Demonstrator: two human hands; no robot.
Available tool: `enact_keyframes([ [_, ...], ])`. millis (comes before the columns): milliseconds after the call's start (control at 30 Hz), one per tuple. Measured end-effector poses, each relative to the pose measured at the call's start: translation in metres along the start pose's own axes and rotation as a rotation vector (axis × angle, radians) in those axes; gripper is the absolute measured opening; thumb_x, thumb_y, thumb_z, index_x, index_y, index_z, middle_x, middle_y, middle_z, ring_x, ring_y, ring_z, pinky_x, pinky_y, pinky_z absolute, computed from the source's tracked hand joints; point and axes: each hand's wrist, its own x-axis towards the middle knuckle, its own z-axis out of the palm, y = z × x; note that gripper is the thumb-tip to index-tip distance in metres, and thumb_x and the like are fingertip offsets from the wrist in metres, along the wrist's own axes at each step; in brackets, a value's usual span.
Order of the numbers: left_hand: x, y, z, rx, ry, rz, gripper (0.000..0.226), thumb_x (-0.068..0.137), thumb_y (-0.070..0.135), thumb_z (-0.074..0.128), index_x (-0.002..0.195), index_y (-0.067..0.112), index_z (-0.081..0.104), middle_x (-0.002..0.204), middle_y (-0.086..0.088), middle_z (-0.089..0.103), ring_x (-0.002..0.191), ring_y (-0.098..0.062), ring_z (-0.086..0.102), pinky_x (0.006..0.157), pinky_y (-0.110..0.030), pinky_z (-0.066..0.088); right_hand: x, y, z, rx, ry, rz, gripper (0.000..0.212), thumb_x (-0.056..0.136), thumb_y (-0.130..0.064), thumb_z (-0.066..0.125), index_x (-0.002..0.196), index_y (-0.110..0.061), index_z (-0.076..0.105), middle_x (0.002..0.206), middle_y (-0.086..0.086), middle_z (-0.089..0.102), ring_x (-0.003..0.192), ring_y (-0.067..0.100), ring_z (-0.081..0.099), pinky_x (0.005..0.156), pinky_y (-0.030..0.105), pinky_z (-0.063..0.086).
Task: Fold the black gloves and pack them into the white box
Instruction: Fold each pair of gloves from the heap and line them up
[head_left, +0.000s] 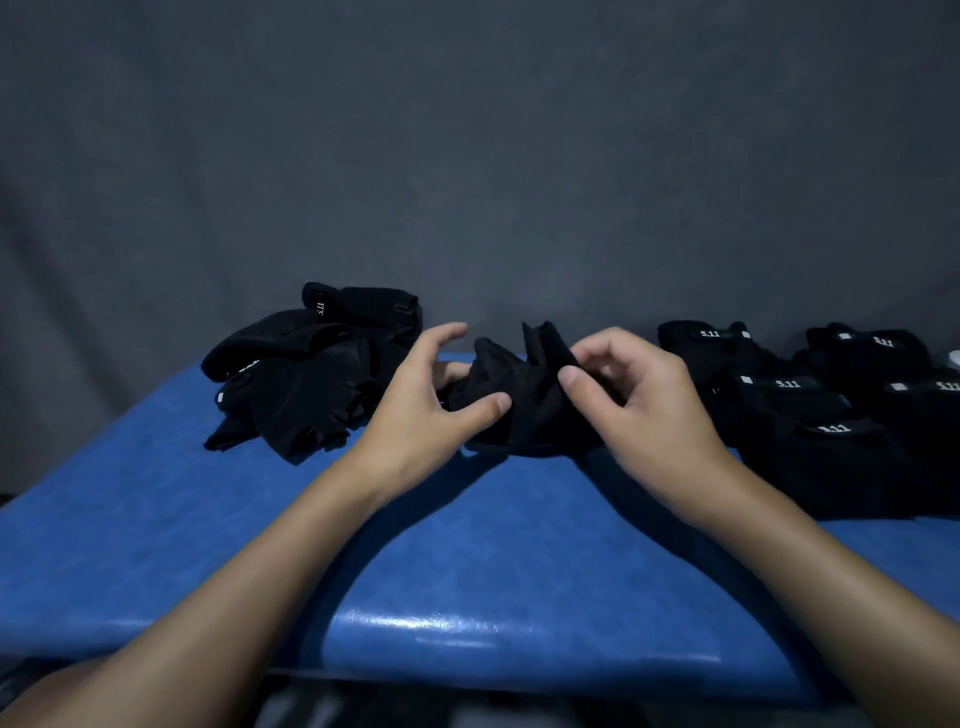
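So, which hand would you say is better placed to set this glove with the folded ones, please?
Probably the right hand: it pinches the glove, and the folded gloves lie just beside it on the right. The left hand sits nearer the loose pile.

A glossy blue tabletop (467, 571) stands before what looks like grey cloth (467, 130).

Glove (524, 410) between heap (306, 384) left, perhaps stacks (810, 415) right

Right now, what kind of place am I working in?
Likely a glove-packing bench: blue table, loose pile left, folded gloves right, a glove gripped by the left hand and right hand.
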Motion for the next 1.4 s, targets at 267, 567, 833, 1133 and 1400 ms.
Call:
enact_keyframes([
  [267, 0.002, 0.008, 0.001, -0.072, 0.222, 0.165, 0.061, 0.070, 0.020, 0.088, 0.122, 0.024, 0.057, 0.103, -0.007, 0.070, 0.104, -0.016, 0.066, 0.093, -0.040, 0.055, 0.000, -0.001, -0.004, 0.175, 0.037, 0.080, 0.012, 0.092, -0.001, 0.061, 0.085, -0.009, 0.057, 0.063, -0.007, 0.058, 0.062, 0.003, 0.053, 0.064, 0.015, 0.045],
  [567, 0.006, -0.006, 0.000, 0.185, 0.258, 0.046, 0.032, 0.088, 0.023, 0.073, 0.118, 0.021, 0.062, 0.120, 0.001, 0.060, 0.108, -0.010, 0.061, 0.095, -0.032, 0.052, -0.005, 0.021, -0.017, -0.084, -0.129, 0.421, 0.037, 0.089, -0.034, 0.069, 0.118, -0.031, 0.046, 0.071, -0.008, 0.061, 0.061, 0.004, 0.053, 0.071, 0.029, 0.044],
  [833, -0.014, -0.001, 0.009, 0.660, -0.123, 0.122, 0.034, 0.087, 0.056, 0.054, 0.103, 0.030, 0.069, 0.094, 0.012, 0.062, 0.093, -0.008, 0.060, 0.089, -0.037, 0.048, -0.008, 0.021, -0.026, -0.310, -0.313, 0.426, 0.041, 0.080, -0.028, 0.078, 0.114, -0.029, 0.055, 0.090, -0.002, 0.058, 0.055, 0.003, 0.049, 0.057, 0.016, 0.042],
  [1133, -0.016, -0.006, 0.010, 0.781, -0.313, 0.127, 0.055, 0.085, 0.064, 0.047, 0.132, 0.035, 0.051, 0.120, 0.020, 0.051, 0.113, -0.002, 0.051, 0.109, -0.039, 0.034, -0.004, 0.017, -0.038, -0.501, -0.479, 0.184, 0.056, 0.064, -0.056, 0.076, 0.115, -0.048, 0.053, 0.128, -0.027, 0.039, 0.126, -0.001, 0.032, 0.112, 0.034, 0.030],
  [1400, -0.025, 0.005, 0.010, 0.823, -0.235, 0.173, 0.068, 0.077, 0.074, 0.031, 0.130, 0.037, 0.051, 0.114, 0.017, 0.049, 0.111, -0.007, 0.047, 0.101, -0.034, 0.036, 0.000, 0.036, -0.036, -0.375, -0.715, 0.298, 0.088, 0.072, -0.052, 0.079, 0.146, -0.046, 0.031, 0.136, -0.033, 0.048, 0.131, -0.006, 0.042, 0.114, 0.032, 0.035],
])
